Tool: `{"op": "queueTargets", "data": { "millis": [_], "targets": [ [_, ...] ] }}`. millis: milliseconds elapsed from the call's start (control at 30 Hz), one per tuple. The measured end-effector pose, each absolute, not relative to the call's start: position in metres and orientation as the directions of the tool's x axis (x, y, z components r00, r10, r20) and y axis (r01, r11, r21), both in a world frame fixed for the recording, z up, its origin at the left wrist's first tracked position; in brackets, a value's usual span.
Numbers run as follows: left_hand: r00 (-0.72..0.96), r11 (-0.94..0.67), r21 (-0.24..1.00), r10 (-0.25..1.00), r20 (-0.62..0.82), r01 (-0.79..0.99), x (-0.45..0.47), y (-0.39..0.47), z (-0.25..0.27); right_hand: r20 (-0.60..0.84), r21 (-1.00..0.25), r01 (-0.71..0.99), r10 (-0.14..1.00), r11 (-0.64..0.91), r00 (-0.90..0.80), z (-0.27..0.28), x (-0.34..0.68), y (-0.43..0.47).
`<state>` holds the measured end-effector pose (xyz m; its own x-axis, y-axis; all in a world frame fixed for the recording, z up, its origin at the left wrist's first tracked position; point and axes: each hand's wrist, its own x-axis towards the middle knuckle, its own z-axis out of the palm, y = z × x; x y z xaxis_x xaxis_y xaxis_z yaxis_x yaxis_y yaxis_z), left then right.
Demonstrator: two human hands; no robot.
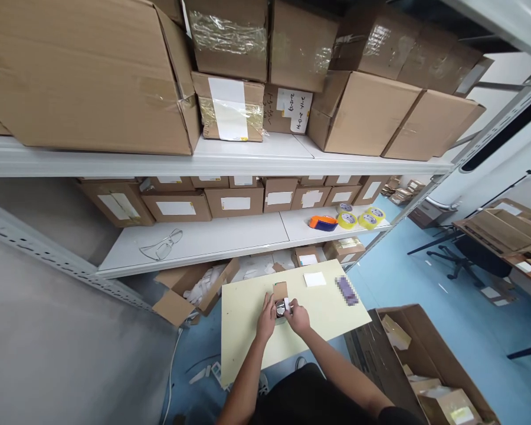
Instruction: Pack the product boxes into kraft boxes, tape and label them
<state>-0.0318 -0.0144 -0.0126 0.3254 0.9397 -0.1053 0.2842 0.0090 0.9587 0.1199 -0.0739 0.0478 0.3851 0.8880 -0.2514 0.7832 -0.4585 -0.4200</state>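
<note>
At the pale yellow table (248, 330), both hands meet around a small cardboard box (280, 290) with its brown flap raised at the far side. My left hand (266, 319) lies along the box's left side, fingers pointing forward and closed against it. A shiny silvery round object (280, 309) shows at the box's opening, its kind too small to tell. My right hand (298, 319) grips at its right edge with curled fingers, beside a small white piece (287, 303). The hands partly hide the box's body.
On the table lie a white card stack (314, 279) and a blurred purple item (347, 291). Shelves ahead hold cartons (235, 203), glasses (163, 245), yellow tape rolls (346, 220) and an orange-blue tape dispenser (323, 223). Open cartons stand left (174, 307) and right (442, 336).
</note>
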Motion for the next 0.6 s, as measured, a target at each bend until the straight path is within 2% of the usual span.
{"op": "queueTargets", "data": {
  "millis": [200,400,467,600],
  "targets": [
    [0.365,-0.043,0.950,0.928,-0.077,0.309,-0.035,-0.014,-0.006,-0.231,-0.653,0.611,0.886,-0.447,0.402,0.034,0.136,-0.084],
    [0.487,0.130,0.949,0.833,-0.262,0.288,-0.037,-0.013,0.013,-0.220,-0.759,0.481,0.868,-0.440,0.446,0.050,0.141,-0.088],
    [0.557,0.107,0.954,0.792,-0.251,0.279,-0.041,-0.013,0.012,-0.222,-0.749,0.510,0.886,-0.422,0.407,0.053,0.142,-0.086],
    [0.541,0.072,0.954,0.810,-0.226,0.291,-0.041,-0.010,0.006,-0.231,-0.650,0.630,0.900,-0.426,0.370,0.057,0.138,-0.082]
  ]
}}
